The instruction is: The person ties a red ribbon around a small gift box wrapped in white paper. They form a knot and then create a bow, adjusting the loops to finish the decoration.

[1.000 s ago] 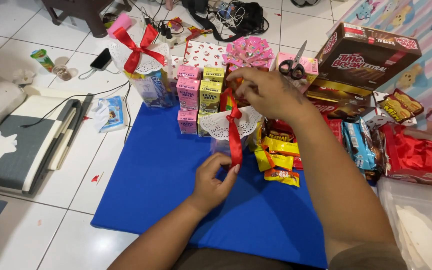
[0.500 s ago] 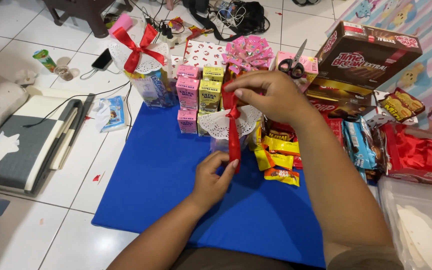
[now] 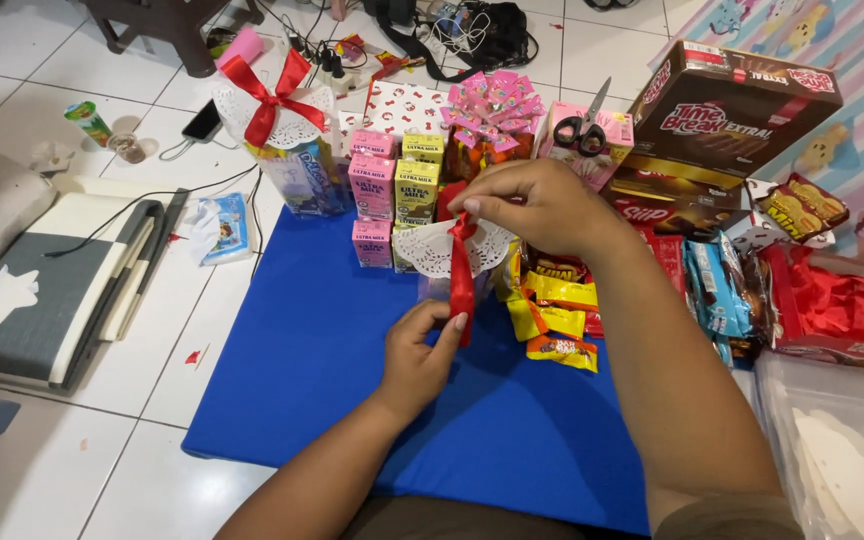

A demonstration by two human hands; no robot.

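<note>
Item: red ribbon (image 3: 462, 275), 1 strip, long axis near vertical, hanging across the front of the white doily (image 3: 430, 250). Right hand (image 3: 537, 205) pinches its upper end above the doily, fingers closed. Left hand (image 3: 422, 345) pinches its lower end below the doily, nearer the person.

Above your blue mat stood pink milk cartons (image 3: 372, 185) and yellow-green cartons (image 3: 417, 180); a big brown box (image 3: 742, 105) sat upper right, yellow snack packets (image 3: 552, 300) at centre
</note>
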